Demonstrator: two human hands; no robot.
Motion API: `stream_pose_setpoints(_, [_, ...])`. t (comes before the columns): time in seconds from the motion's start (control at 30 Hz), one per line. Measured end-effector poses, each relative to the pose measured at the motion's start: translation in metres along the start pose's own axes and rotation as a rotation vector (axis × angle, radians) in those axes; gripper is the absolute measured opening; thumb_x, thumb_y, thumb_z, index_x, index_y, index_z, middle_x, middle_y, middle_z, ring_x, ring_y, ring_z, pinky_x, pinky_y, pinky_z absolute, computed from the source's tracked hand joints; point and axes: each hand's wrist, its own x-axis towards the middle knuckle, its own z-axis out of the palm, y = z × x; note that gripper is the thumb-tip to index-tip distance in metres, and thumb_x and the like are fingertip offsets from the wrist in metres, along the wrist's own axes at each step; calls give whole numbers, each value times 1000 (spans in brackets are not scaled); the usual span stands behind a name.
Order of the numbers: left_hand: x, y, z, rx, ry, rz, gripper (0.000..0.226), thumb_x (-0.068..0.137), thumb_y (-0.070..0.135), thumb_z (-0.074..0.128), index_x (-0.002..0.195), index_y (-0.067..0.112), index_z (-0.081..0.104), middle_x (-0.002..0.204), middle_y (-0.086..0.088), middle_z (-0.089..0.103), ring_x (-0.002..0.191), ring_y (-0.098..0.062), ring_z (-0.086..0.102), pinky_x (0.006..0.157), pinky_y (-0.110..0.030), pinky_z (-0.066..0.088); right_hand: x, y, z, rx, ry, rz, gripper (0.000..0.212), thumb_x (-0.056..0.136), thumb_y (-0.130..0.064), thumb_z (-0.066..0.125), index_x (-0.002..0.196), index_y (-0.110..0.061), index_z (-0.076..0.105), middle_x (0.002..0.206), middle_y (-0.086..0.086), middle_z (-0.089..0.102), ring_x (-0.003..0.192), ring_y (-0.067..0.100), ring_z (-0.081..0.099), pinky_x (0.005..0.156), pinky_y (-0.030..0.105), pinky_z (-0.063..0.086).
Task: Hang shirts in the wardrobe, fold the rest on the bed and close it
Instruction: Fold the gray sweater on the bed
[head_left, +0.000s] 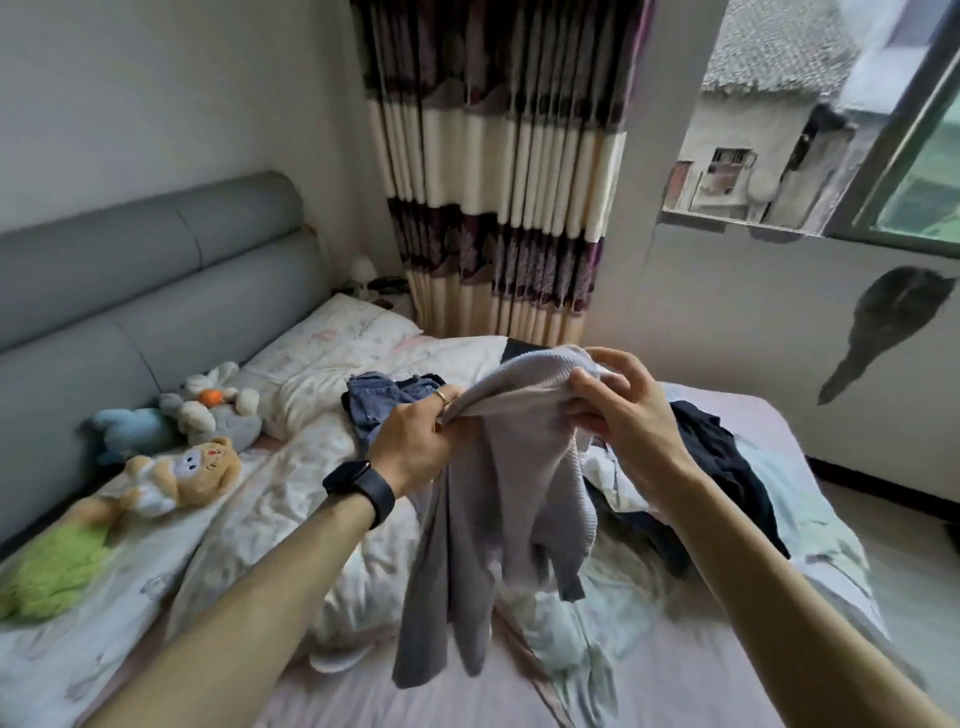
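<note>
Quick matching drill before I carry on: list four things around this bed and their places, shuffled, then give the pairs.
1 grey knit top
2 denim garment
3 black garment
4 bear plush

A lying just beyond the left hand
B near the headboard
C lying right of the right hand
D held up, in the grip of both

Pairs: 1-D, 2-A, 3-C, 4-B

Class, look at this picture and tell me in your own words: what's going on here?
A person stands over a bed and holds up a grey sweater with both hands. The left hand grips one side of its top edge and the right hand pinches the other, so it hangs unfolded. Jeans and dark clothes lie heaped behind it. Plush toys sit by the headboard. No wardrobe is in view.
</note>
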Motion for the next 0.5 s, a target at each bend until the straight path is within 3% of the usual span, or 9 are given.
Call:
stream_pose_setpoints(0.07, [-18,34,7,-75,-3,-49,25,83,43,59,106,36,63,83,2,73,86,-26,70,77,-45,55,-30,1,-41,-5,1,-15,47,87,-23,78,129,-24,58,115,-8,70,94,5,71,72,17,56])
stream_pose_setpoints(0.13, [-33,58,15,-123,5,-67,28,79,48,61,107,41,63,87,5,75,87,-20,71,80,-44,56,-63,19,-72,-252,-15,9,80,73,-40,88,142,-33,48,131,-26,57,111,-6,60,81,14,53])
stream_pose_setpoints(0.2, [-50,83,27,-173,-8,-56,30,78,50,62,107,45,62,94,6,75,92,-17,71,86,-44,56,-101,49,-98,-421,-84,97,112,64,-47,91,155,-36,28,146,-26,38,131,-3,43,106,25,44])
stream_pose_setpoints(0.27, [-71,110,40,-231,-45,-43,34,75,53,62,108,43,64,100,6,75,100,-16,70,93,-46,54,-142,76,-118,-384,-171,262,122,65,-44,92,159,-36,15,151,-16,34,138,6,37,117,35,34])
stream_pose_setpoints(0.3, [-79,118,44,-257,-61,-44,35,74,54,62,107,42,65,101,7,75,101,-14,70,95,-47,53,-156,87,-123,-329,-185,318,113,68,-39,92,158,-36,23,149,-11,42,136,11,45,116,40,37])
stream_pose_setpoints(0.33, [-91,128,50,-270,-76,-47,34,73,54,62,106,44,66,101,9,75,102,-12,70,97,-48,53,-173,95,-131,-308,-187,326,89,72,-33,89,147,-40,43,140,-8,57,125,13,57,111,44,45])
stream_pose_setpoints(0.4, [-109,134,54,-264,-84,-63,27,76,47,65,103,47,67,100,10,75,101,-12,70,97,-48,53,-190,103,-134,-377,-92,282,29,76,-29,76,103,-39,70,100,-8,76,95,10,70,93,48,55])
stream_pose_setpoints(0.43, [-117,136,53,-237,-72,-76,24,77,42,66,101,47,68,99,9,75,100,-14,70,95,-47,54,-195,101,-135,-402,-29,264,15,78,-29,70,91,-34,72,87,-7,76,85,9,70,86,48,57])
stream_pose_setpoints(0.5, [-136,133,48,-128,-42,-118,21,81,30,66,95,45,67,96,7,75,97,-16,70,91,-44,55,-205,89,-138,-396,31,210,12,80,-29,63,86,-31,73,80,-8,74,79,8,68,80,43,59])
